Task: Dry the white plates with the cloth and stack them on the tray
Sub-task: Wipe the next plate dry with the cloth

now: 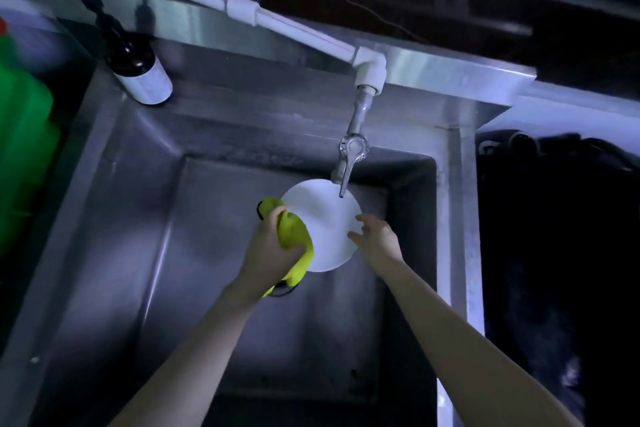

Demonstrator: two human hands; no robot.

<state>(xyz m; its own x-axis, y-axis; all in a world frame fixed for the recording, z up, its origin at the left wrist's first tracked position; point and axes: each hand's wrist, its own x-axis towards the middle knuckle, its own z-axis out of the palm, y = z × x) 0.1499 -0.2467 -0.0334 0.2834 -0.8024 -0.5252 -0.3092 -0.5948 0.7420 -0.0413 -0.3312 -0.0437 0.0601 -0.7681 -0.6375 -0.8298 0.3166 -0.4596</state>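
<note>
Over the deep brushed-steel sink point(138, 218), a round white plate point(325, 222) is held low, just under the chrome tap spout point(349, 156). Left hand point(273, 253) clenched round a bunched yellow-green cloth point(294, 236), which is pressed over the plate's left edge; whether fingers also pinch the rim beneath, cannot tell. Right hand point(375, 236) loose, fingers spread straight against the right rim, steadying, not clasping. Risk: smooth, probably wet plate slips from the cloth-padded hold and chips on hard steel. Second risk: rim knocks the spout close above, or a drip re-wets it. Tray not in view. Plate flat and glossy; cloth soft, creased, dark-trimmed; sink walls streaked, dull sheen. Brown glass bottle with pale label point(135, 59) on back-left ledge.
</note>
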